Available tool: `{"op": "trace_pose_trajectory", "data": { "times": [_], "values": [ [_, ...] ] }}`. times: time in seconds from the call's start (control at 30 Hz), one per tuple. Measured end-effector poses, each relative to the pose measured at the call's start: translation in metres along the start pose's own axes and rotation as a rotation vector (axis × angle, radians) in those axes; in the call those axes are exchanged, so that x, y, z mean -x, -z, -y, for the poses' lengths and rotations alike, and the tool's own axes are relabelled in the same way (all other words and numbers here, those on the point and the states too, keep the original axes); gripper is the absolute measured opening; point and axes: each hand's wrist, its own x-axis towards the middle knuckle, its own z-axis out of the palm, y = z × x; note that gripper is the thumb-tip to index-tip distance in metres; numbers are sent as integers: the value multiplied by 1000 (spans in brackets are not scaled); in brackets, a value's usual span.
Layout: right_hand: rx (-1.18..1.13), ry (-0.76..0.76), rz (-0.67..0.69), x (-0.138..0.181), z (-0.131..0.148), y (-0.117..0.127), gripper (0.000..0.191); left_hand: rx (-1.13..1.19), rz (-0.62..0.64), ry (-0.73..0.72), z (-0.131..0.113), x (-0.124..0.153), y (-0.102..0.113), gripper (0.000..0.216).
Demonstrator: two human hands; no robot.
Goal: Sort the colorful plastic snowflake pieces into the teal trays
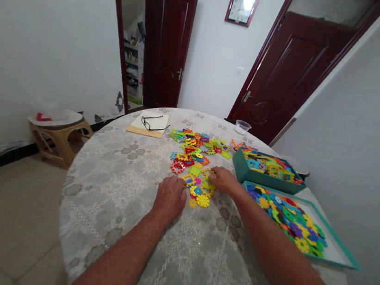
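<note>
Brightly coloured plastic interlocking pieces, some flower-shaped and some square frames, lie spread in a band down the middle of the table. At the near left side of this band, my left hand (169, 197) rests with its fingers curled; its fingertips meet a yellow square frame piece (189, 180). Across from it, my right hand (223, 179) pinches at the edge of a yellow interlocking piece (208, 171). Between the hands are a lime-green flower piece (195, 170) and, closer to me, a yellow flower piece (203, 201). The fingers partly hide what they touch.
A teal box (242, 169) full of pieces stands at the right, behind a teal-rimmed lid (339, 231) holding more flower pieces. Eyeglasses (148, 125) lie on a pad (136, 128) at the back left. A clear bowl (242, 126) sits at the far edge. A stool (59, 139) stands left.
</note>
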Motion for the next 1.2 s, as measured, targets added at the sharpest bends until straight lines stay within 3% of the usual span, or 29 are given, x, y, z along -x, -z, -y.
{"op": "trace_pose_trajectory", "data": {
  "times": [0.17, 0.37, 0.57, 0.77, 1.0, 1.2],
  "values": [
    [-34, 12, -26, 7, 3, -9, 37, -38, 27, -30, -1, 1, 0, 25],
    [-73, 90, -16, 37, 5, -10, 26, -36, 53, -51, -5, 2, 3, 30],
    [-148, 103, -84, 70, 1, -18, 18, -19, 53, -40, -7, 1, 7, 19],
    [-249, 97, -181, 92, 1, -23, 24, 115, -33, -39, 2, -4, 9, 19],
    [-236, 81, -83, 103, -1, -19, 19, 320, -147, 200, 22, -14, 23, 32],
    [-320, -1, -161, 101, 4, -24, 8, 348, -124, 283, 24, -14, 27, 31]
  ]
}}
